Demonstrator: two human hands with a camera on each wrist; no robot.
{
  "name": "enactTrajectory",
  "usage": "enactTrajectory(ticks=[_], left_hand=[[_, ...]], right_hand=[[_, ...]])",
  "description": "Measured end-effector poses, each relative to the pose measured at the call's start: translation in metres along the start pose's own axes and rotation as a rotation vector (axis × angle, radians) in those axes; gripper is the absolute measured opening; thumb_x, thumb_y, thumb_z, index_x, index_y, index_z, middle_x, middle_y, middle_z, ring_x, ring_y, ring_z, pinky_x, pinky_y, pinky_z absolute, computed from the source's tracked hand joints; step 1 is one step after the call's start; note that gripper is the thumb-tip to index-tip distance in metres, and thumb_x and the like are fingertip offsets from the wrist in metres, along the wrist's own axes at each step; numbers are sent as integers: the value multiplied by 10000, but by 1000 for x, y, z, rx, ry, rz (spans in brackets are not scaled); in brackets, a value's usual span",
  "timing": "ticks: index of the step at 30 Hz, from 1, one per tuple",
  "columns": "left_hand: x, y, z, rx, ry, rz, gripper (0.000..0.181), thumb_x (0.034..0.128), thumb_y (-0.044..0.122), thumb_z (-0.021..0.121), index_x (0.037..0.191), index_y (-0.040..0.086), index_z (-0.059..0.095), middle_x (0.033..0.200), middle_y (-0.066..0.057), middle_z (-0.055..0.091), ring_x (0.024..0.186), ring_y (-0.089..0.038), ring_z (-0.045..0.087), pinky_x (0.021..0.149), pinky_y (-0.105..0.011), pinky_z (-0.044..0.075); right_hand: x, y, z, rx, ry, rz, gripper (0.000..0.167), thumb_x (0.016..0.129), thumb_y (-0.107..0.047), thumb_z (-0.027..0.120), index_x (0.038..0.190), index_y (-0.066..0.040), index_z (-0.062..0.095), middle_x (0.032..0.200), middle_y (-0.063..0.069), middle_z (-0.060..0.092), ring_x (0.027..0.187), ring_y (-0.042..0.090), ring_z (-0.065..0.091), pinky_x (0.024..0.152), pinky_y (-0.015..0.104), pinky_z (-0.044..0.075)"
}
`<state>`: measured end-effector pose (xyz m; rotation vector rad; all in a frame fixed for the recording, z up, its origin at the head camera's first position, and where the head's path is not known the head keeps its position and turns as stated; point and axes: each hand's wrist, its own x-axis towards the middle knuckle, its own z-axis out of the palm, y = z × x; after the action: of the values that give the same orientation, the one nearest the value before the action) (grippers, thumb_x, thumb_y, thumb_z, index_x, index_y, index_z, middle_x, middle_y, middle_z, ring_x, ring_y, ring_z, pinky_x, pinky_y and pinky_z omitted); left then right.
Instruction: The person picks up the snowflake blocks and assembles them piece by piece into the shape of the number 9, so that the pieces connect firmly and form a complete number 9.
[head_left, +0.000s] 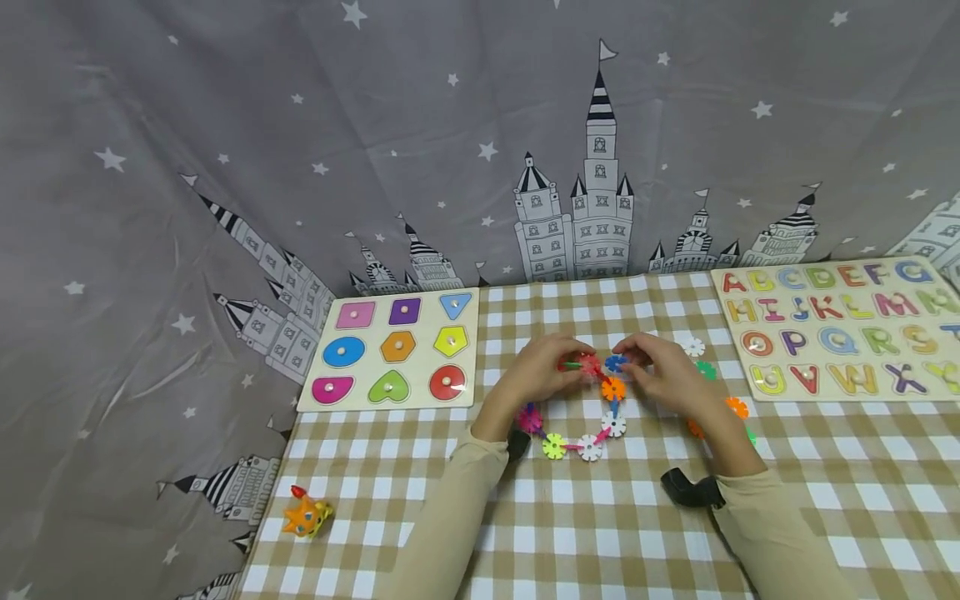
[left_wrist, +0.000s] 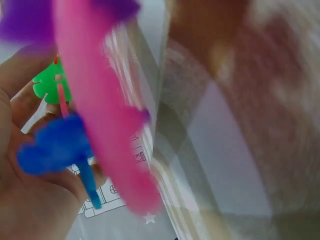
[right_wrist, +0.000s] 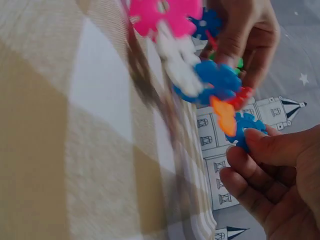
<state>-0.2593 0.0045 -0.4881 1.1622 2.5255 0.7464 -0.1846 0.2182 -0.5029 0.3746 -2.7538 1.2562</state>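
Observation:
Colourful notched plastic snowflake discs are joined into a ring-like chain, with a white disc (head_left: 590, 448) and a yellow disc (head_left: 554, 446) along its near side. My left hand (head_left: 543, 367) grips the chain at its far left part, by a green disc (right_wrist: 235, 62) and a red disc (head_left: 590, 365). Between thumb and fingertips, my right hand (head_left: 663, 371) pinches a blue disc (right_wrist: 245, 130) beside an orange disc (head_left: 613, 388). Whether these two discs are joined I cannot tell. In the left wrist view a blurred pink disc (left_wrist: 100, 110) hangs close to the camera.
Loose discs lie right of my right hand, among them a white disc (head_left: 693, 346) and an orange disc (head_left: 737, 407). A shape puzzle board (head_left: 360, 402) lies left, an alphabet board (head_left: 750, 333) right. A small orange toy figure (head_left: 304, 515) stands near the left edge.

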Motion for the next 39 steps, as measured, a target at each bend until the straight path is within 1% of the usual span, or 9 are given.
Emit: enactTrajectory(ticks=[6, 11, 18, 21, 26, 29, 34, 37, 39], left_hand=[[0, -4, 4, -66, 54, 35, 371, 864, 207, 756, 1218, 119, 684, 1090, -34, 665, 1000, -165, 598, 910, -283, 474], [-4, -6, 6, -117, 54, 29, 405, 834, 175, 782, 1220, 103, 682, 1077, -43, 670, 970, -162, 597, 883, -260, 474], [-6, -6, 5, -107, 47, 58, 394, 845, 177, 772, 1216, 76, 688, 1029, -41, 673, 910, -143, 587, 829, -232, 464], [-6, -7, 6, -117, 49, 79, 391, 848, 180, 767, 1211, 57, 689, 1002, -43, 678, 874, -136, 581, 792, -216, 454], [-5, -8, 6, -170, 44, 100, 388, 848, 157, 762, 1208, 31, 686, 1016, -61, 716, 894, -134, 633, 787, -185, 479], [-4, -8, 5, -175, 33, 105, 387, 847, 153, 764, 1205, 29, 686, 1039, -68, 725, 931, -143, 656, 817, -192, 498], [-5, -10, 5, -162, 15, 57, 385, 849, 159, 771, 1208, 60, 673, 1131, -56, 702, 1004, -149, 635, 897, -232, 492], [-6, -10, 5, -156, 3, 15, 382, 863, 160, 758, 1221, 78, 651, 1172, -48, 681, 1020, -157, 617, 922, -265, 485], [-7, -11, 4, -148, 2, 5, 392, 871, 157, 747, 1239, 79, 635, 1195, -52, 670, 1044, -171, 612, 947, -296, 480]], right_hand=[[0, -2, 5, 26, 32, -21, 211, 846, 74, 680, 1037, -13, 662, 943, 95, 693, 826, 198, 645, 773, 338, 555], [0, 1, 10, 42, 62, -45, 200, 833, 92, 687, 991, -30, 678, 947, 87, 699, 823, 221, 657, 784, 340, 562], [0, 1, 18, -23, 162, -167, 182, 793, 82, 740, 894, -65, 708, 869, 32, 704, 778, 148, 652, 727, 303, 558], [1, 1, 21, -60, 209, -228, 180, 767, 90, 758, 864, -55, 711, 822, 55, 701, 742, 140, 652, 688, 291, 549], [1, 2, 24, -73, 243, -270, 197, 735, 125, 755, 838, -34, 700, 794, 71, 697, 709, 163, 657, 645, 326, 544], [2, 1, 25, -71, 240, -258, 194, 739, 124, 753, 831, -37, 695, 795, 63, 693, 715, 164, 655, 648, 344, 544], [2, -3, 22, -64, 177, -197, 175, 790, 70, 750, 919, -36, 697, 860, 62, 678, 750, 158, 645, 691, 352, 549], [0, 2, 10, -92, 190, -167, 234, 793, 54, 756, 1005, -20, 689, 921, 92, 670, 760, 168, 628, 698, 356, 540], [-4, 7, -5, -138, 199, -103, 266, 806, 27, 757, 1057, -15, 677, 950, 109, 661, 758, 178, 597, 685, 343, 516]])
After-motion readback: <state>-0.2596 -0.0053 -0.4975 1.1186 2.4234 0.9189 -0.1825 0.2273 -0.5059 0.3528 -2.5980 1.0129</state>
